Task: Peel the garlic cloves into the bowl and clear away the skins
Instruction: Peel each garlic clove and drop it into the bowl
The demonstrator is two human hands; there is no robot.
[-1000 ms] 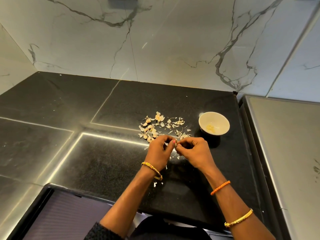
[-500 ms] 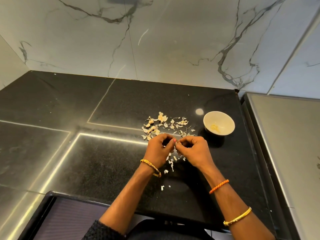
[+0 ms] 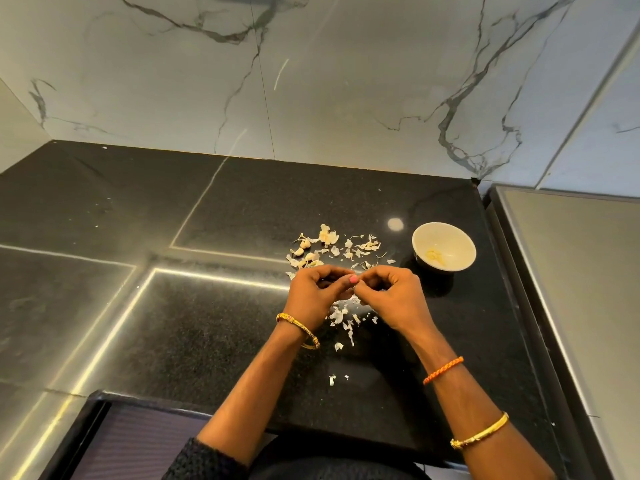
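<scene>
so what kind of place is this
Most likely a home kitchen: a black stone countertop against a marble-look wall, with garlic skins and a small white bowl on it.

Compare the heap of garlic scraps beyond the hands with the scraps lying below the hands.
The far heap is wider and denser; the near scraps are fewer and strung toward the counter's front edge. The far heap holds rounded, cream, clove-like lumps among papery bits; the near scraps look like thin white flakes only. The far heap lies left of the bowl; the near scraps lie between the wrists. Both rest on the black counter.
</scene>
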